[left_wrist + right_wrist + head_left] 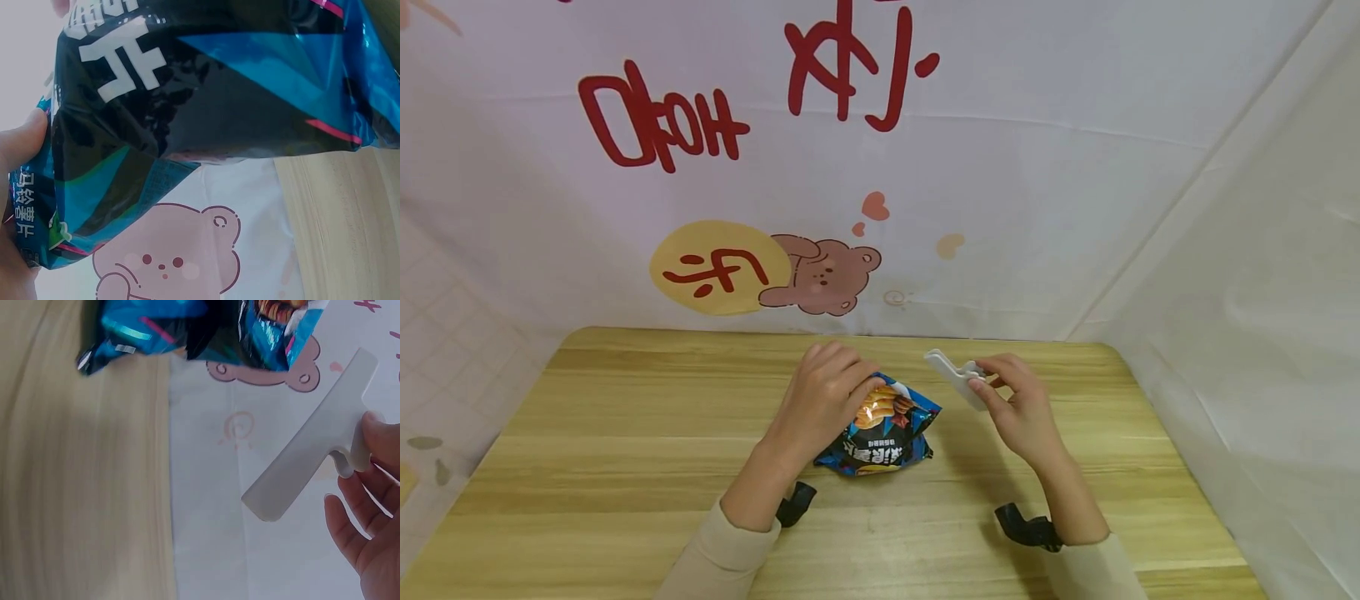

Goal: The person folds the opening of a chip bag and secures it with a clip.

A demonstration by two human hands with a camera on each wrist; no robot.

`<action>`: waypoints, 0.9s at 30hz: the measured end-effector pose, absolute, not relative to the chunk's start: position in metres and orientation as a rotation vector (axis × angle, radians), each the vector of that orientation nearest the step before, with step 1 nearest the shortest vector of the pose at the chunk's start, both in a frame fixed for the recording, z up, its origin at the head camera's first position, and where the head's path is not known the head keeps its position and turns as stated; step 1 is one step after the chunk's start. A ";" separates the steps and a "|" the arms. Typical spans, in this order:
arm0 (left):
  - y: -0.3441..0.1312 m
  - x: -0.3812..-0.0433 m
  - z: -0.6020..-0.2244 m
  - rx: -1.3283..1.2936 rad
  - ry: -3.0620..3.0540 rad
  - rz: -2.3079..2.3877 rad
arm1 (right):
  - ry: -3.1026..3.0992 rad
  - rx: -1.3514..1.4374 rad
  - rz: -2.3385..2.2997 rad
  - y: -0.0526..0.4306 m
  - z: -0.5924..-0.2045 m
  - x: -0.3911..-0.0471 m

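Note:
A blue and black bag of potato chips (pixel 880 437) stands on the table, its top edge pinched by my left hand (pixel 823 396). In the left wrist view the chip bag (pixel 237 94) fills the upper half, and the thumb (pixel 25 140) lies against its folded top. To the right of the bag, my right hand (pixel 1018 408) holds a white bag clip (pixel 957 377) by its handles, above the table. The right wrist view shows the clip's long straight bar (pixel 312 444) apart from the bag, with thumb and fingertips at the handles.
The wooden table (pixel 625 467) extends around both hands. A white cloth backdrop (pixel 1037 208) with red writing and a printed bear rises behind its far edge, and more cloth hangs at the sides. Black wrist straps (pixel 1028 529) sit on both forearms.

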State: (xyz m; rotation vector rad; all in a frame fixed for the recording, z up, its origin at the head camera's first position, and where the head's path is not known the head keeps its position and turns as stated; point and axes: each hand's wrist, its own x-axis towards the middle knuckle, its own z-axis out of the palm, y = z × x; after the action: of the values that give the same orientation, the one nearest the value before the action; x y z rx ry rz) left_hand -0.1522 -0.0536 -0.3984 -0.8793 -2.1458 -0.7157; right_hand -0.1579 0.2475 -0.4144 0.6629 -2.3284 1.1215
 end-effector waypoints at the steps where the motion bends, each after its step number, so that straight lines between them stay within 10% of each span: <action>1: -0.053 -0.152 -0.398 -0.881 -2.144 -0.718 | -2.319 0.666 1.133 0.245 -0.414 -0.158; 27: -0.053 -0.155 -0.399 -0.906 -2.140 -0.645 | -2.261 0.779 1.185 0.223 -0.412 -0.152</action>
State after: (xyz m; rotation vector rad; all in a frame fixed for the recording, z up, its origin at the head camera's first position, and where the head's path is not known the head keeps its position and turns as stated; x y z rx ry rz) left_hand -0.1546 -0.0534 -0.3988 -0.9060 -2.1400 -0.6453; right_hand -0.1522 0.2225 -0.4115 0.7787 -2.2610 1.1847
